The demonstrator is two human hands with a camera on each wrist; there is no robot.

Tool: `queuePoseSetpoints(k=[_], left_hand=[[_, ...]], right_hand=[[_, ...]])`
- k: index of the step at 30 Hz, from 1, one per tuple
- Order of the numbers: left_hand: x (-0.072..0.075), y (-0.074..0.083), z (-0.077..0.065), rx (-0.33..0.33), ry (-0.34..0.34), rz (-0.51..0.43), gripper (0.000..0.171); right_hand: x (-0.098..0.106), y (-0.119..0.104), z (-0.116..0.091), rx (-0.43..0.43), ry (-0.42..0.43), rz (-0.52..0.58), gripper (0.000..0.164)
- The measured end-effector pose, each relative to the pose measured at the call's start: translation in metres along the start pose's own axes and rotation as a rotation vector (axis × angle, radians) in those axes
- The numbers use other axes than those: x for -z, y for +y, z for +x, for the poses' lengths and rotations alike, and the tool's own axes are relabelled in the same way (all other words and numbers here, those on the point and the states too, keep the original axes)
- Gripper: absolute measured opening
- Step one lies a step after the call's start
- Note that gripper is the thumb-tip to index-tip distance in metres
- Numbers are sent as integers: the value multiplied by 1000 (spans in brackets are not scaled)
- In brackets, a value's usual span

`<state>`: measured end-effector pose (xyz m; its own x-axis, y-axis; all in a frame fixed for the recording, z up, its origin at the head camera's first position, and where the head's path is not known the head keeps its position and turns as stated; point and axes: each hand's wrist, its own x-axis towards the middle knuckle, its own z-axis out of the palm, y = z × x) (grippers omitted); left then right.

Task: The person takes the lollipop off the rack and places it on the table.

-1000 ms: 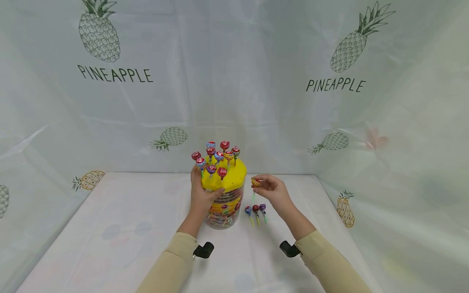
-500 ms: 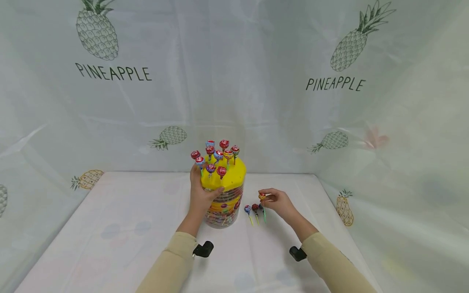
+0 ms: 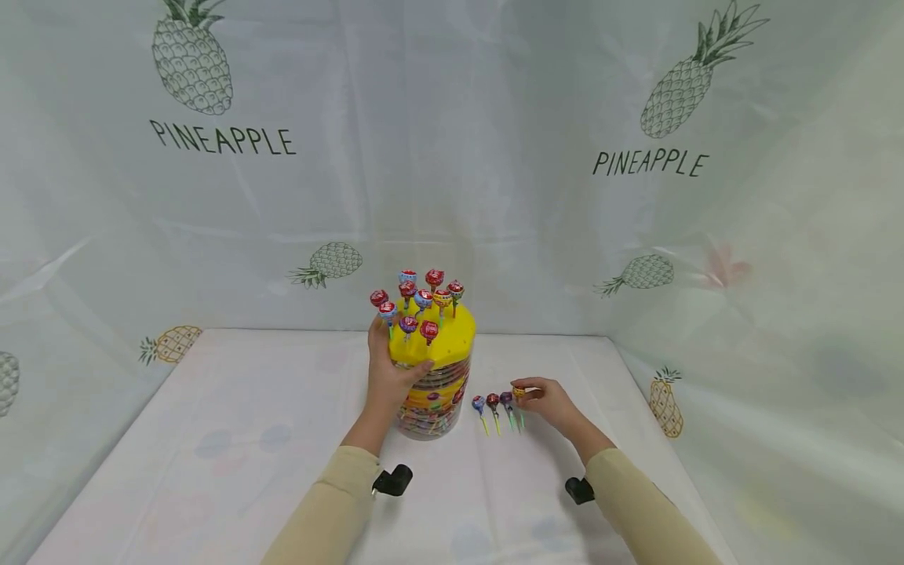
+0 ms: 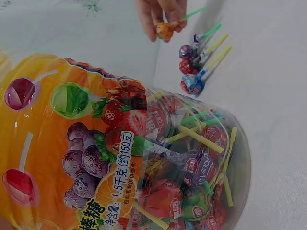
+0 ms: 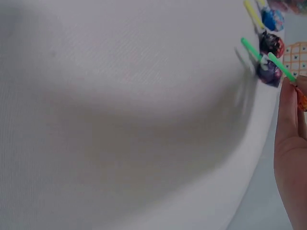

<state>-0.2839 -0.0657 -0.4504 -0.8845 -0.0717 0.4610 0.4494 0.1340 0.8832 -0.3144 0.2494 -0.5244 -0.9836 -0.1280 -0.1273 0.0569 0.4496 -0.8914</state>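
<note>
My left hand grips the upper side of a large clear candy jar, its thumb near the edge of the yellow lid. Several wrapped lollipops stand upright in that lid by their sticks. My right hand pinches an orange-yellow lollipop by its head, the green stick pointing down toward the table. Beside it lie three lollipops in a row: a blue one, a dark red one and a purple one.
The white-covered table spreads around the jar. Pale curtains printed with pineapples hang behind and at both sides. Black wrist cameras sit on both cuffs, the left camera and the right camera.
My right hand has moved right and down from beside the jar to the right end of the lollipop row, still holding the orange-yellow lollipop. The left hand and jar have stayed in place.
</note>
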Motion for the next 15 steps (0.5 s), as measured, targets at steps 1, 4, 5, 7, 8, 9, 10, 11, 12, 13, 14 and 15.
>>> queuePoseSetpoints(k=[1,4,5,7,8,9,10,11,12,13,14,15], left_hand=[[0,0,0,-2,0,1,100],[0,0,-1,-1,4,7,100],[-1,0,-1,-4,7,7,100],[-1,-1,-1,-10,11,6,99],[-1,-1,-1,-15,13,6,99],[-1,-1,-1,-19,14,6,100],[-1,-1,-1,-24,14,2,100],[0,-2,-1,-26,12,-3,101],[0,-2,0,-26,10,-4,102],[0,-2,0,-24,8,-7,103],[0,-2,0,-21,5,-7,103],[0,-2,0,-17,2,-9,104]], right_hand=[[1,2,1,-5,3,-3,37],[1,7,3,-15,21,-24,34],[2,9,4,-15,27,-31,33],[2,12,6,-6,34,-58,32],[1,13,7,-5,37,-66,32],[1,15,7,-1,38,-81,32],[1,16,8,1,39,-89,31],[1,16,9,2,40,-98,31],[1,17,9,0,40,-103,31],[1,17,10,-3,42,-112,31],[1,17,10,-13,45,-115,31],[1,18,10,-14,46,-128,30]])
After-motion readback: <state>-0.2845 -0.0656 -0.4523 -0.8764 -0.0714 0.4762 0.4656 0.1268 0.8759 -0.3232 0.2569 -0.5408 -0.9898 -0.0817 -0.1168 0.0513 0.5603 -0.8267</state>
